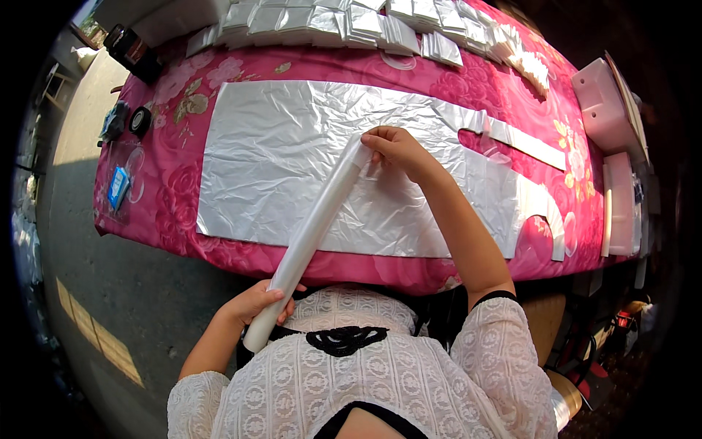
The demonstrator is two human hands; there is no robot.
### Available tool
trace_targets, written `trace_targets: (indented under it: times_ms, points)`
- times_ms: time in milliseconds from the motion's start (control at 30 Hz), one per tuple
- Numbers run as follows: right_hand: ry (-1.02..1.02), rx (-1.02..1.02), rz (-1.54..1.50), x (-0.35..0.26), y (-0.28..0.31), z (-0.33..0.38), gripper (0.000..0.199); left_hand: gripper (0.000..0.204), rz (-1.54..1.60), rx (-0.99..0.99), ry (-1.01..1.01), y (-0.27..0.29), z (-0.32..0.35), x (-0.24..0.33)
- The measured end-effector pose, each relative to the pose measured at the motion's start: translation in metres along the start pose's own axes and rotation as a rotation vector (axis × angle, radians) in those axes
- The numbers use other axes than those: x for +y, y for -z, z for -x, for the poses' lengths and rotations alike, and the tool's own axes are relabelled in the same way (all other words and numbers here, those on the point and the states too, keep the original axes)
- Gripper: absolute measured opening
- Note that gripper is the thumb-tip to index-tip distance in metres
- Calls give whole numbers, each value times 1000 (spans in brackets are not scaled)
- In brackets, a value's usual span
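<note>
A long white roll of thin plastic (311,230) slants from my waist up over the table. Near its lower end my left hand (267,301) is closed around it. At the upper end my right hand (395,148) pinches the edge of the roll between thumb and fingers. Beneath the roll, a large white plastic bag (263,146) with handle loops lies spread flat and wrinkled. Its handles point to the right, and one handle strip (537,146) reaches toward the table's right side.
A pink flowered cloth (175,168) covers the table. Stacks of folded white plastic (322,25) line the far edge. At the left are a black jar (133,53), a roll of black tape (140,121) and a blue packet (118,187). White boxes (603,102) stand at the right.
</note>
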State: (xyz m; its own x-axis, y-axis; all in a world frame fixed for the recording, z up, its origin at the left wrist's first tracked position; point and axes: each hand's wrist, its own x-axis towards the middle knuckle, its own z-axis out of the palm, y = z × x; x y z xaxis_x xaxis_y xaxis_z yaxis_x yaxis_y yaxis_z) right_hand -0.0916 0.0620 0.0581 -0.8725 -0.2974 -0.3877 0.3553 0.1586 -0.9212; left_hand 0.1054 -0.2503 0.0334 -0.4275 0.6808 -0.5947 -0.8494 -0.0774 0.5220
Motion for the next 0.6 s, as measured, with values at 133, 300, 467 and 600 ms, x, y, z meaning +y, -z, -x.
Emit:
trace_targets:
  times_ms: [133, 300, 467, 600]
  points:
    - [24, -94, 98, 1, -1, -2, 22, 75, -34, 26, 8, 0, 0, -1]
    - [66, -37, 153, 10, 9, -4, 19, 79, 32, -31, 31, 2, 4, 3]
    - [122, 287, 225, 20, 83, -6, 19, 71, -80, -19, 182, 19, 22, 7]
    - [136, 509, 289, 31, 166, 2, 17, 60, -172, -29, 289, 37, 42, -1]
